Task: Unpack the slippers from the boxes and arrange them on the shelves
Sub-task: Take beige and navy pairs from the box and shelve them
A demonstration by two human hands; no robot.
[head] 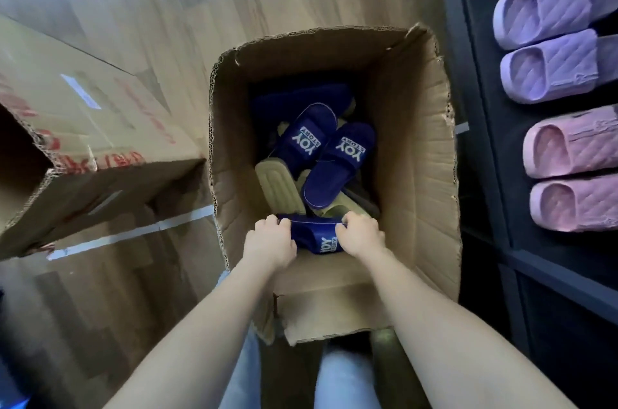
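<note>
Blue slipper [319, 236] w/ white YOY lettering lies inside the open cardboard box [418, 141], at its near end. Your left grip [271, 238] and right grip [359, 234] each curl round one end of it, fingers pinching it. More blue slippers [321, 147] pile toward the box's middle. Prob. light, soft upper, bendy sole, not fragile; take it by the strap or sole edge. Shelf [478, 57] w/ purple slippers [548, 71] stands right of the box.

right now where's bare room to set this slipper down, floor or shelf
Bare wood floor lies beyond the open box, right of the red-lettered box. The shelf is crowded: purple slippers and pink slippers sit side by side, with one narrow gap between colours. Left hand and right hand grip the blue slipper.
</note>
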